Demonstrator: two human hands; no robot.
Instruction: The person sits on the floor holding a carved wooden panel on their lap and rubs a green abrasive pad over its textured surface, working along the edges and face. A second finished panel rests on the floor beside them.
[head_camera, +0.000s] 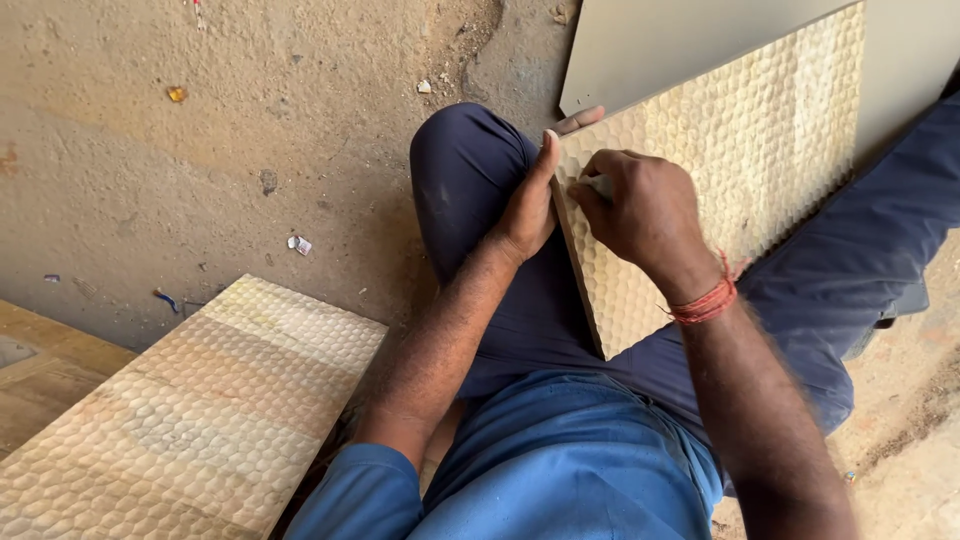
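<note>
Gripping the panel's (740, 170) edge, left hand (528, 205) clasps while right hand (635, 205) (fingers curled) pinches it.

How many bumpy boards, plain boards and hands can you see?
Bumpy honeycomb boards: 2, the board on the lap and the board on the ground
Plain grey board: 1
Hands: 2, the left hand on the lap board's edge and the right hand on its face
Total: 5
</note>
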